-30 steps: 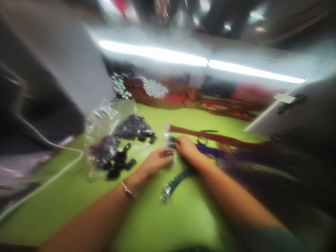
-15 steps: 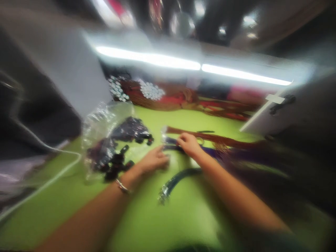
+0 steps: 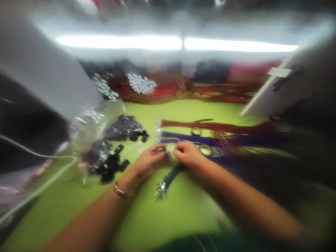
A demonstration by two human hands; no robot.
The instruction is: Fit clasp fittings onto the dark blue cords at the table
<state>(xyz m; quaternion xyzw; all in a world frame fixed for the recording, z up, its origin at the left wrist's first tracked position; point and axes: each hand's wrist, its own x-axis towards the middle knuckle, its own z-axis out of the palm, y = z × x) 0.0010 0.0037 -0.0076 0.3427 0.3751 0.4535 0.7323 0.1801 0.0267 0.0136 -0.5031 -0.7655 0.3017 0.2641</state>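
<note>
My left hand [image 3: 150, 160], with a bracelet at the wrist, is closed in a pinch. A small dark piece shows at its fingertips, too blurred to name. Just to the right, my right hand [image 3: 188, 154] has its fingers curled together; what they hold is hidden. Both hands are over the green tabletop, fingertips almost meeting. A dark wire bundle [image 3: 172, 175] with shiny metal ends lies below my right hand. Beyond the hands run a blue-purple wire bundle [image 3: 181, 137] and a brown wire bundle [image 3: 183, 124]. Two tape rolls, one dark-edged [image 3: 196, 131] and one pale [image 3: 205, 150], sit near my right hand.
At the left, black connectors [image 3: 112, 162] lie beside a clear plastic bag [image 3: 89, 122] with more dark parts. A white cable [image 3: 52, 175] crosses the left edge. Red-brown wire bundles [image 3: 168, 96] with white ends line the back. Grey panels [image 3: 296, 84] flank the table under bright lamps.
My right hand has come nearer from the blue-purple bundle, and my left fingers have closed to a pinch around a small dark piece. The view has tilted and levelled.
</note>
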